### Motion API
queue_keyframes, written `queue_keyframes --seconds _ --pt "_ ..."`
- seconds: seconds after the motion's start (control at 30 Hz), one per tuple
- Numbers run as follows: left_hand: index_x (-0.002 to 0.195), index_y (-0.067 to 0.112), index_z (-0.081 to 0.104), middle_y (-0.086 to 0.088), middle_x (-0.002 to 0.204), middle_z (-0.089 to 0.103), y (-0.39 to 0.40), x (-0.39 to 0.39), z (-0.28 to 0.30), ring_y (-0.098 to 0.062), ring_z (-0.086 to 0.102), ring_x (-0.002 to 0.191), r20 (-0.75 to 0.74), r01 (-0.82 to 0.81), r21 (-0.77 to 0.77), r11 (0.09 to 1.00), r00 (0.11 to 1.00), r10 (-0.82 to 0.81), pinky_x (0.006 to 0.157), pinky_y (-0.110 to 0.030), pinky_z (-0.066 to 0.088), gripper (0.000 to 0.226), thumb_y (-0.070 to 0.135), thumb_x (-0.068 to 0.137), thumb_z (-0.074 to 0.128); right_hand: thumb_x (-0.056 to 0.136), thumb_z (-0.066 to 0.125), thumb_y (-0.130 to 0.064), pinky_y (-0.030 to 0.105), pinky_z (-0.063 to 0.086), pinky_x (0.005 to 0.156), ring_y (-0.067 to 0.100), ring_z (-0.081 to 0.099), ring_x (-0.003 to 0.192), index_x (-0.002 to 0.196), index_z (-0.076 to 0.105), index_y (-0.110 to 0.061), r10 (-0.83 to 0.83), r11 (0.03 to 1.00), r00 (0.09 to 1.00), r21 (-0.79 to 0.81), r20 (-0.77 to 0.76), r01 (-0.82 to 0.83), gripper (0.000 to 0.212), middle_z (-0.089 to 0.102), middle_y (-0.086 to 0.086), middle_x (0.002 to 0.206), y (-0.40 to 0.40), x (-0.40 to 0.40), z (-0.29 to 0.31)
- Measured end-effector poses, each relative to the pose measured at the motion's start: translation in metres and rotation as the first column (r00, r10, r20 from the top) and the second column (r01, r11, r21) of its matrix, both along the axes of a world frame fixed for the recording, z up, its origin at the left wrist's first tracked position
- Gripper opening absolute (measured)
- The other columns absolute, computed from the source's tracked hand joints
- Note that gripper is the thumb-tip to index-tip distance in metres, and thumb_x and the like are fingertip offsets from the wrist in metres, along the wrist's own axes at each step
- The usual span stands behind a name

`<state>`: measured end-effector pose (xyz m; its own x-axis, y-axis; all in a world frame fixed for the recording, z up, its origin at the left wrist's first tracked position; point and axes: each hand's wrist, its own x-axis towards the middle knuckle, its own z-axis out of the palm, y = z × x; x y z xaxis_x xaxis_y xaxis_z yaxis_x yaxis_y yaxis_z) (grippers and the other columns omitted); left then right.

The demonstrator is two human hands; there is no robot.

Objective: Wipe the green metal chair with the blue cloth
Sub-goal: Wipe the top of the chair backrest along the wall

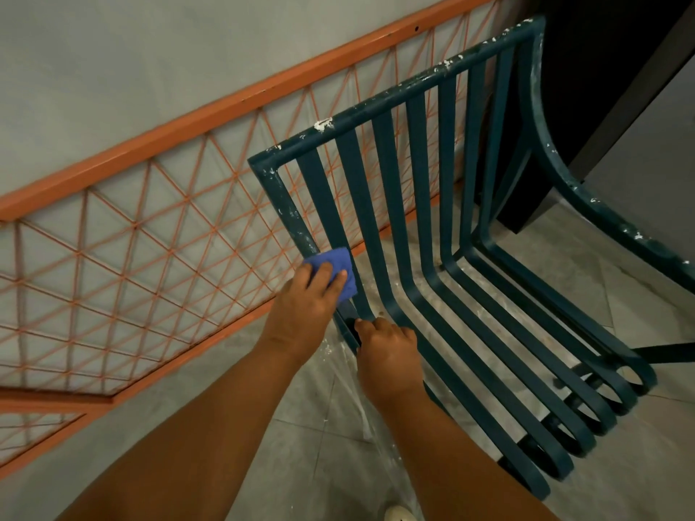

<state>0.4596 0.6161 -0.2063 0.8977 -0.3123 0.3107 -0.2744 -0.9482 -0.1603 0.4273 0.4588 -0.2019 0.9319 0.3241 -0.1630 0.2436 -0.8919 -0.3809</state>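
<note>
The green metal chair (432,204) of curved slats stands in front of me, its frame flecked with white paint. My left hand (306,308) presses a folded blue cloth (338,267) against the lower part of the backrest's left post and first slat. Part of the cloth is hidden under my fingers. My right hand (389,351) grips the chair's left frame where the backrest meets the seat, just below the cloth.
An orange metal railing (158,235) with a diamond mesh runs behind and to the left of the chair. A dark panel (601,88) stands at the upper right. The tiled floor (319,445) shows white dust. A shoe tip (400,515) shows at the bottom edge.
</note>
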Motion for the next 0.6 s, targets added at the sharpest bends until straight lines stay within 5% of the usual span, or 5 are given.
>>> queue_keyframes --seconds 0.23,0.4,0.6 --pt "0.122 0.005 0.062 -0.020 0.118 0.058 0.007 0.017 0.016 -0.037 0.053 0.100 0.123 -0.159 -0.119 0.980 0.977 0.174 0.073 -0.042 0.057 0.055 0.013 0.071 0.080 0.093 0.059 -0.016 0.037 0.039 0.105 0.019 0.061 0.102 0.126 0.057 -0.019 -0.003 1.000 1.000 0.017 0.020 0.003 0.034 0.065 0.002 0.112 0.000 0.001 -0.002" --pt "0.118 0.004 0.064 -0.019 0.111 0.061 0.003 0.017 0.019 -0.036 0.057 0.092 0.065 -0.070 -0.006 0.998 0.995 0.070 0.067 -0.040 0.057 0.059 0.016 0.064 0.085 0.088 0.064 -0.014 0.037 0.044 0.099 0.018 0.065 0.092 0.120 0.062 -0.018 -0.027 0.999 0.998 0.021 0.061 0.025 0.032 0.069 0.002 0.103 0.001 -0.001 -0.004" --pt "0.118 0.003 0.064 -0.020 0.115 0.058 0.014 0.037 0.035 -0.033 0.043 0.102 0.215 -0.168 -0.195 0.966 0.954 0.210 0.072 -0.044 0.057 0.053 0.012 0.069 0.081 0.094 0.058 -0.021 0.038 0.034 0.112 0.020 0.058 0.113 0.134 0.051 -0.019 0.005 0.999 1.000 0.044 -0.012 -0.004 0.040 0.061 0.003 0.125 -0.002 0.004 -0.001"
